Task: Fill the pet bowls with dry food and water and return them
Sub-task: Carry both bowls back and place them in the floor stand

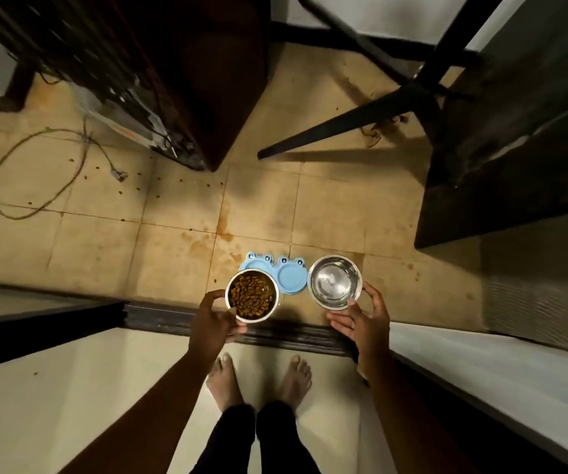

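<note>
**A:** What does the head view show?

**B:** Someone stands barefoot at a doorway, looking straight down. Just below the middle of the frame, the left hand (pixel 212 316) grips a steel bowl of dry food (pixel 252 296) by its near rim, thumb over the edge. To its right, the right hand (pixel 364 321) holds a second steel bowl (pixel 335 281) from the near side, fingers spread round the outside and thumb at the rim. That bowl shines; it may hold water, but I cannot tell for sure.

**A:** Where do the bowls go?

**B:** A light blue holder (pixel 287 273) with two round wells lies on the tiled floor (pixel 180 244), directly behind the bowls in the picture. The food bowl covers part of its left well; the right well shows bare.

**A:** So which step is this?

**B:** Judging by the filled food bowl, filling looks done and this is the return.

**A:** And the next move?

**B:** Probably bending low and seating each bowl squarely in its own well, keeping the right one level in case of water. Loose bits of food dot the floor in the upper left, near a looped cable (pixel 36 172).
</note>
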Action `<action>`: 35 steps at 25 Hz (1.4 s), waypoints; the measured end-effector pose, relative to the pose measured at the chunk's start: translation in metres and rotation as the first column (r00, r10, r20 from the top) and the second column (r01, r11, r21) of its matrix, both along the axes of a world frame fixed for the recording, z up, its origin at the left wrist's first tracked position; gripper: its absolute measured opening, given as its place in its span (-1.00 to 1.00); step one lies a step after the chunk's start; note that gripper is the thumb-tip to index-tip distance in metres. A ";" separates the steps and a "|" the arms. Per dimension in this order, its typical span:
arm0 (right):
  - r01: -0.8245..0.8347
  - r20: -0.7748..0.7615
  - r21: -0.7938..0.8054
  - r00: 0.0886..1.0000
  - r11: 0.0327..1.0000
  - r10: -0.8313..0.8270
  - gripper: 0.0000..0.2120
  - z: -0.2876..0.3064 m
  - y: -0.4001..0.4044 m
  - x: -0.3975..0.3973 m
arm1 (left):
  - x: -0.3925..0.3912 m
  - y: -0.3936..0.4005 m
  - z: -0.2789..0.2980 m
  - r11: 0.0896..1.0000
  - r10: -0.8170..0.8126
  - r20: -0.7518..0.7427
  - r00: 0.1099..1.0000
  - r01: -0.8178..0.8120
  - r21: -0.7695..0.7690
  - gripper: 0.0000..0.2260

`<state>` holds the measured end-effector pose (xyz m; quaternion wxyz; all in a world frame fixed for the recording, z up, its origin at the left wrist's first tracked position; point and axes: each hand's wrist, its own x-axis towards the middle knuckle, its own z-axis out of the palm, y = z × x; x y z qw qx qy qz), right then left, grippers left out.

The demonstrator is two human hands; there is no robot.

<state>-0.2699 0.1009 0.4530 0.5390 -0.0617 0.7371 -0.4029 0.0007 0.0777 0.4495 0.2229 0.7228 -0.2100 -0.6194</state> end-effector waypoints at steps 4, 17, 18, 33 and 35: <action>-0.084 -0.060 0.015 0.995 0.996 0.085 -0.65 -0.112 -0.016 -0.001 | 0.001 -0.018 -0.118 0.998 0.012 0.026 1.000 -0.014 0.064 -0.65; -0.251 -0.002 0.077 0.968 0.965 0.252 -0.66 -0.400 -0.058 0.009 | 0.015 -0.053 -0.412 0.988 -0.157 0.133 0.979 0.157 0.014 -0.74; -0.256 -0.001 0.081 0.967 0.963 0.257 -0.64 -0.408 -0.059 0.008 | 0.016 -0.055 -0.419 0.990 -0.141 0.142 0.980 0.140 0.014 -0.74; -0.309 -0.185 0.066 0.930 0.949 0.316 -0.53 -0.442 -0.040 0.016 | 0.012 -0.049 -0.443 0.939 -0.323 0.471 0.821 0.339 0.054 -0.66; -0.345 -0.297 0.093 0.886 0.934 0.356 -0.52 -0.438 -0.037 0.017 | 0.013 -0.046 -0.430 0.871 -0.434 0.563 0.704 0.487 0.063 -0.68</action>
